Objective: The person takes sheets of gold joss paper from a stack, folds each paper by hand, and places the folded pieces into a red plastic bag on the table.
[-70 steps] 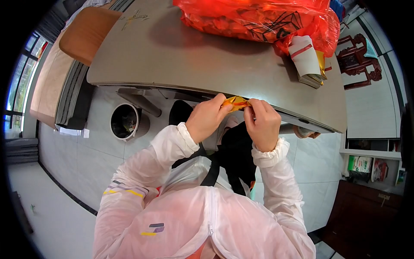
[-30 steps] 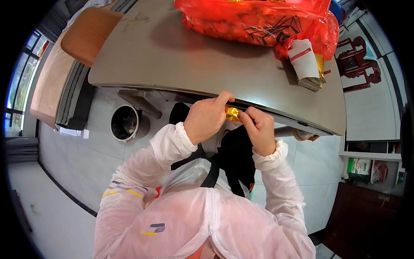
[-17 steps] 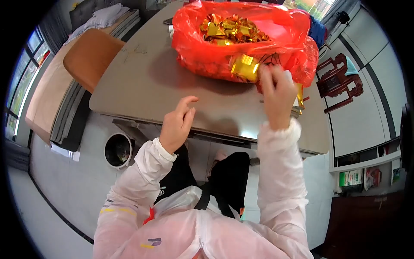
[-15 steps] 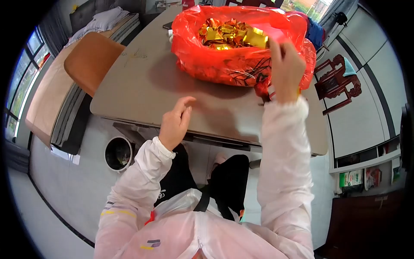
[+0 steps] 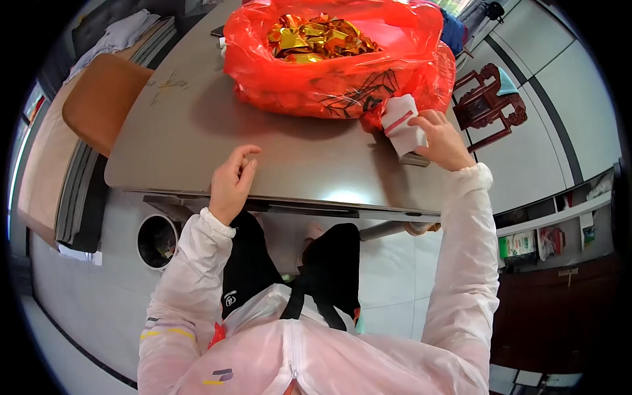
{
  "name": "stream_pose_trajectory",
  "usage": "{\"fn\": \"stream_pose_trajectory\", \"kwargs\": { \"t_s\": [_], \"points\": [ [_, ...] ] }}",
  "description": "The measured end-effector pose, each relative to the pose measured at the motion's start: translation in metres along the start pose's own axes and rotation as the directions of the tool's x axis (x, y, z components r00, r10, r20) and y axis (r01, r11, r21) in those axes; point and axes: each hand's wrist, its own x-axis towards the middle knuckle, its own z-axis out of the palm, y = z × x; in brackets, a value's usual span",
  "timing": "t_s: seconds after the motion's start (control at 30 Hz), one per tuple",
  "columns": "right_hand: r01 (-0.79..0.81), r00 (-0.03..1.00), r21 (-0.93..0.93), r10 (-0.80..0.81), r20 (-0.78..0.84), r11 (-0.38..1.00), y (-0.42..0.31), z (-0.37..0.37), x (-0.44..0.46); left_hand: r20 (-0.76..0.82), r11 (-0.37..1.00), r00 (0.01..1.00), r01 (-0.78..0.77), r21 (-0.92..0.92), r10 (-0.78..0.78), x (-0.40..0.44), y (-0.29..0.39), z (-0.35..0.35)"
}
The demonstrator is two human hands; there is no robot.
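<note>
My left hand hovers near the table's front edge, its fingers loosely curled apart with nothing in them. My right hand is at the stack of white paper with a red stripe, its thumb and fingers apart at the stack's right side. Just behind the stack, a red plastic bag stands open on the grey table. Many shiny gold folded pieces fill the bag. Whether my right fingertips touch the paper is hard to tell.
An orange-brown chair stands at the table's left side. Below the table, on the floor, is a bin. A carved dark wooden chair is at the right, beside white cabinets. A bed is at the far left.
Both hands first held a gold piece at the table edge. My right hand then carried it to the bag, let it go, and moved back to the white paper stack.
</note>
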Motion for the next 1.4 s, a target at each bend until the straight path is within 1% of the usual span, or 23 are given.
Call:
{"fn": "stream_pose_trajectory", "kwargs": {
  "t_s": [0.07, 0.17, 0.27, 0.37, 0.53, 0.57, 0.63, 0.67, 0.73, 0.77, 0.8, 0.83, 0.9, 1.0, 1.07, 1.1, 1.17, 1.23, 1.27, 1.3, 1.37, 1.4],
  "points": [
    [0.052, 0.997, -0.119, -0.045, 0.058, 0.992, -0.005, 0.007, 0.0, 0.002, 1.0, 1.0, -0.001, 0.022, 0.001, -0.001, 0.003, 0.001],
    [-0.024, 0.969, -0.132, 0.055, 0.241, 0.991, -0.004, 0.015, 0.008, 0.004, 1.0, 1.0, -0.004, 0.011, 0.004, -0.004, 0.004, -0.001],
    [-0.058, 0.949, -0.17, 0.107, 0.296, 0.984, -0.006, 0.011, 0.007, 0.022, 1.0, 1.0, -0.008, -0.006, 0.008, -0.006, 0.005, -0.005],
    [0.0, 0.957, -0.14, 0.04, 0.287, 0.99, -0.003, 0.012, -0.003, 0.052, 1.0, 0.999, -0.009, 0.001, 0.009, -0.003, 0.005, -0.003],
    [0.0, 0.986, -0.243, 0.041, 0.162, 0.97, -0.008, 0.018, -0.019, 0.036, 0.998, 0.998, -0.043, 0.036, 0.042, -0.005, 0.004, -0.002],
    [-0.005, 0.99, -0.268, 0.042, 0.133, 0.963, -0.012, 0.019, -0.023, 0.049, 0.999, 0.999, -0.023, 0.035, 0.021, -0.006, 0.005, -0.003],
    [0.012, 1.0, -0.226, -0.006, 0.027, 0.974, -0.027, 0.023, -0.034, 0.07, 0.999, 0.997, 0.019, 0.035, -0.021, -0.007, 0.01, -0.001],
    [0.021, 0.999, -0.202, -0.027, -0.027, 0.979, -0.037, 0.027, -0.039, 0.066, 0.998, 0.998, -0.022, 0.059, 0.018, -0.008, 0.012, 0.0],
    [0.045, 0.992, -0.087, -0.055, -0.112, 0.995, -0.059, 0.038, -0.046, 0.068, 0.988, 0.993, -0.104, 0.111, 0.097, -0.008, 0.014, 0.002],
    [0.057, 0.986, -0.028, -0.061, -0.156, 0.998, -0.065, 0.044, -0.049, 0.094, 0.977, 0.987, -0.146, 0.158, 0.132, -0.01, 0.015, 0.002],
    [0.012, 0.991, 0.008, -0.011, -0.131, 1.0, -0.065, 0.055, -0.051, 0.123, 0.961, 0.978, -0.189, 0.202, 0.167, -0.01, 0.016, 0.003],
    [0.0, 0.99, 0.003, 0.001, -0.14, 1.0, -0.062, 0.065, -0.056, 0.154, 0.942, 0.967, -0.234, 0.241, 0.201, -0.011, 0.017, 0.003],
    [-0.02, 0.987, -0.015, 0.017, -0.163, 1.0, -0.054, 0.075, -0.061, 0.171, 0.937, 0.963, -0.247, 0.248, 0.209, -0.012, 0.017, 0.003],
    [-0.07, 0.93, -0.089, 0.032, -0.366, 0.994, -0.053, 0.073, -0.066, 0.169, 0.933, 0.96, -0.26, 0.248, 0.223, -0.013, 0.014, 0.002],
    [-0.053, 0.869, -0.108, -0.008, -0.495, 0.993, -0.063, 0.067, -0.069, 0.165, 0.927, 0.958, -0.271, 0.261, 0.233, -0.013, 0.013, 0.004],
    [-0.045, 0.83, -0.12, -0.03, -0.557, 0.992, -0.072, 0.062, -0.067, 0.139, 0.941, 0.969, -0.231, 0.249, 0.202, -0.014, 0.013, 0.006],
    [0.002, 0.795, -0.113, -0.07, -0.603, 0.994, -0.091, 0.051, -0.064, 0.091, 0.964, 0.987, -0.147, 0.224, 0.129, -0.02, 0.017, 0.011],
    [0.065, 0.772, -0.099, -0.113, -0.625, 0.993, -0.113, 0.058, -0.059, 0.079, 0.897, 0.939, -0.344, 0.278, 0.336, -0.025, 0.034, 0.017],
    [0.137, 0.784, -0.063, -0.147, -0.603, 0.989, -0.125, 0.066, -0.055, 0.076, 0.847, 0.897, -0.437, 0.305, 0.435, -0.026, 0.043, 0.021],
    [0.199, 0.816, 0.001, -0.165, -0.553, 0.98, -0.137, 0.074, -0.05, 0.14, 0.81, 0.87, -0.492, 0.318, 0.473, -0.027, 0.049, 0.026],
    [0.309, 0.838, 0.15, -0.193, -0.511, 0.939, -0.162, 0.089, -0.039, 0.262, 0.729, 0.805, -0.593, 0.341, 0.533, -0.031, 0.058, 0.032],
    [0.329, 0.829, 0.186, -0.189, -0.526, 0.926, -0.174, 0.098, -0.036, 0.293, 0.73, 0.806, -0.591, 0.344, 0.514, -0.032, 0.057, 0.034]
  ]
}}
